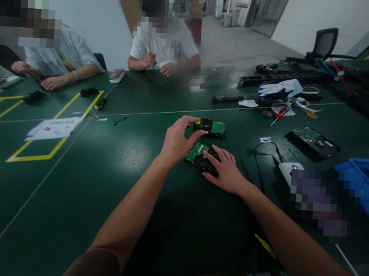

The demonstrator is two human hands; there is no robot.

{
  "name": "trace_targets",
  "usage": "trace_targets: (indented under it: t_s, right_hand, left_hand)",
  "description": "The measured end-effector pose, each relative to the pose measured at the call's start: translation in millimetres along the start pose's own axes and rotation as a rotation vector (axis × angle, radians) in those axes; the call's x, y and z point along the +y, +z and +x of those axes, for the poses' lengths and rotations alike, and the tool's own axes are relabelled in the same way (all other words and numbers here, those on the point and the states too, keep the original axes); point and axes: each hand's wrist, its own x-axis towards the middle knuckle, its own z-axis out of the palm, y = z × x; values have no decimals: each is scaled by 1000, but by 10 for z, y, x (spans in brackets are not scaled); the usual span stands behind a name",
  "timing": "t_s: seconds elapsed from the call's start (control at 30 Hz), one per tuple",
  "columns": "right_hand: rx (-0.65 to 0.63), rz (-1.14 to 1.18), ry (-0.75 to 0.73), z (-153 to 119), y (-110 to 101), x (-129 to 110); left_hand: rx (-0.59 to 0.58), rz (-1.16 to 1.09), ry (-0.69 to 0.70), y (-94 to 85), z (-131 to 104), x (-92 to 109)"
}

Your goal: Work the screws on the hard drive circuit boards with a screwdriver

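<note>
Clearly, left hand [178, 138] pinches yellow-capped tool [197, 125]; open right hand [228, 170] touches drive [194, 155], label [202, 148] unreadable.

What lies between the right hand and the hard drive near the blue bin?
Between the right hand and that hard drive, the head view shows a thin black cable and a small white scrap.

1. Shared electronics workroom: long green-surfaced worktable [112, 200], black hard drives with green circuit boards [316, 142].
2. Hand tools: red-handled screwdriver [278, 116].
3. Surroundings: two seated people in pale shirts, white walls [95, 11].
</note>
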Motion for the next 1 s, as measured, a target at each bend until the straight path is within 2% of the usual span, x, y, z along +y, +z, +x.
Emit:
trace_targets:
  t_s: [0.13,0.4,0.53,0.8,1.0]
  right_hand:
    - [-2,4,-7,-2,9,14]
    - [5,-2,-1,-7,11,8]
    - [5,-5,-3,-3,11,5]
    - [10,0,-5,-6,2,2]
    - [6,5,-2,-9,4,5]
  left_hand:
    - [29,-15,-15,4,-3,17]
    - [37,-22,96,-11,14,0]
    - [40,-7,104,-13,15,2]
    - [-15,-35,92,-8,12,8]
    - [-13,-100,13,37,-16,-19]
